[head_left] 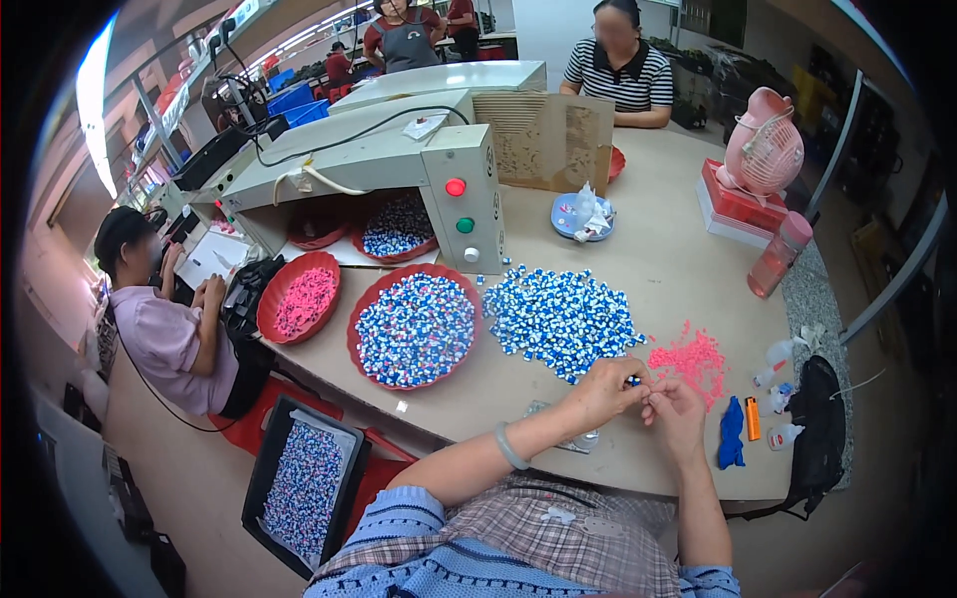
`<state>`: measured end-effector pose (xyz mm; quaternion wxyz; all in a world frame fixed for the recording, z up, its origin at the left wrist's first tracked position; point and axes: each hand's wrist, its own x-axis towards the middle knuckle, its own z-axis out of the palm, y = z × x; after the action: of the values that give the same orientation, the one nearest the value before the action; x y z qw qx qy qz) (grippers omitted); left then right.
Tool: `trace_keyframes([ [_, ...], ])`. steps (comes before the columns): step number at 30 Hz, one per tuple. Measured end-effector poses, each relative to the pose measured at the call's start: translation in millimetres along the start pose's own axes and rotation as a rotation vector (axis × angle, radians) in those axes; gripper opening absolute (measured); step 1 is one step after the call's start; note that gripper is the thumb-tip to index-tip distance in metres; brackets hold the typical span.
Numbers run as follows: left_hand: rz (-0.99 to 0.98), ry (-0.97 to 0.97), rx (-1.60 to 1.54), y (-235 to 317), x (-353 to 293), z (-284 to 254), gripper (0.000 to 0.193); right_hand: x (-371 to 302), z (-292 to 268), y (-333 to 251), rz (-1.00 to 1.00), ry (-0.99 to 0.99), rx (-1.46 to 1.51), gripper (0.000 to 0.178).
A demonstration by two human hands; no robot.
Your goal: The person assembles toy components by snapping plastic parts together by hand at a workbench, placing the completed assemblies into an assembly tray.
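Above the table's front edge, my left hand (606, 391) and my right hand (678, 411) meet, thumbs and fingers pinched close together. A small blue piece shows at the left fingertips, of the same colour as the pile. Whatever the right fingertips pinch is too small and covered to make out. Just beyond the left hand spreads a loose pile of small blue-and-white pieces (558, 317). A scatter of tiny pink pieces (692, 359) lies right behind the right hand. Under my left forearm, a clear flat packet (581, 441) is partly hidden.
Left stand a red bowl of blue-and-white pieces (417, 329), a red bowl of pink pieces (305, 299) and a grey machine (461, 159). A filled black tray (261, 473) sits lower left. Right are an orange lighter (753, 419), small bottles (785, 437) and a pink fan (763, 145). Other people sit nearby.
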<state>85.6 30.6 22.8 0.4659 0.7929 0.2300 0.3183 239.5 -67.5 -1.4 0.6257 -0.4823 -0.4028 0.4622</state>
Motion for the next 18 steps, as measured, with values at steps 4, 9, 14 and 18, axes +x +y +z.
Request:
trace_keyframes([
  [4,-0.046,0.007,-0.016,6.9,-3.7,-6.4,0.011,-0.5,5.3,4.1,-0.115,0.055,-0.194,0.009],
  [9,-0.124,0.032,-0.18,-13.0,-4.1,-5.0,0.011,2.6,13.5,3.6,-0.246,0.06,-0.291,0.011],
  [14,-0.121,0.044,-0.162,-7.9,-5.7,-11.6,0.014,1.1,16.1,5.3,-0.265,0.07,-0.263,0.01],
  [18,-0.006,0.051,-0.136,-3.3,-6.6,-5.6,0.015,-2.8,8.0,7.6,-0.276,0.053,-0.265,0.011],
])
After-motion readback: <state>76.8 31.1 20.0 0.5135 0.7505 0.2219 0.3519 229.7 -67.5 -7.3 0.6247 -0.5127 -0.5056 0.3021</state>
